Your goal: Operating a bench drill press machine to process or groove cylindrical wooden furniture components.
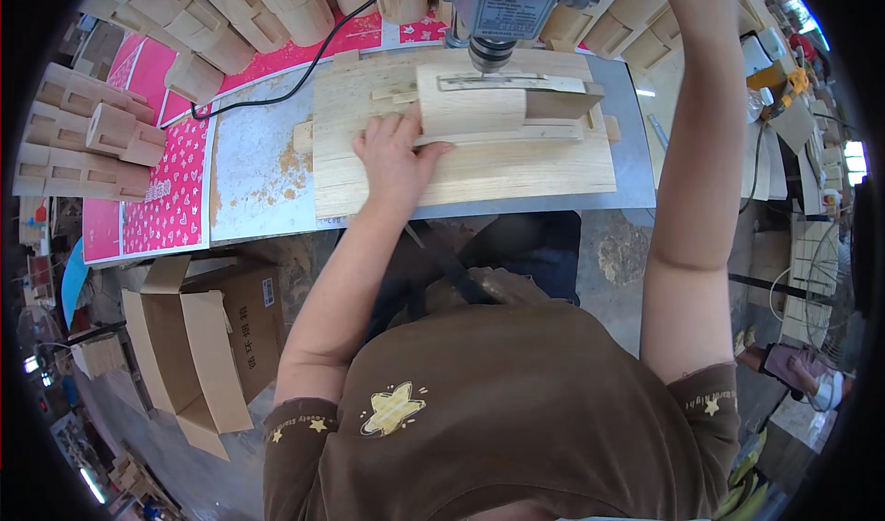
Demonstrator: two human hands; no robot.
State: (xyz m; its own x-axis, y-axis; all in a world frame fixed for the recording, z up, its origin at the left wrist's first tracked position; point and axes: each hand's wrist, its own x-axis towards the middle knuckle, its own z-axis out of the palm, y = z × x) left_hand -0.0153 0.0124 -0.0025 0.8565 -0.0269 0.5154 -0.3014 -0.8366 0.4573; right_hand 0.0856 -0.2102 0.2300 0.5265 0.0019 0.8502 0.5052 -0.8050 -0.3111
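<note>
My left hand (396, 157) grips the left end of a pale, curved-sided wooden block (472, 106), thumb along its near side and fingers at its left end. The block lies in a wooden jig on a flat wooden board (479, 166). A thin brownish slat (564, 104) sticks out at the block's right end. Directly above stands a blue-grey bench drill (505, 9), its chuck (490, 55) pointing down close over the block's far edge; the bit is hard to make out. My right forearm (698, 134) reaches up past the drill's right side, the hand beyond the upper edge.
Stacks of similar wooden blocks (88, 134) stand at the left and along the back. A black cable (313, 69) crosses the table's pink covering (171, 175). Sawdust (293, 172) lies left of the board. An open cardboard box (207, 337) is on the floor. Another person (802, 373) is far right.
</note>
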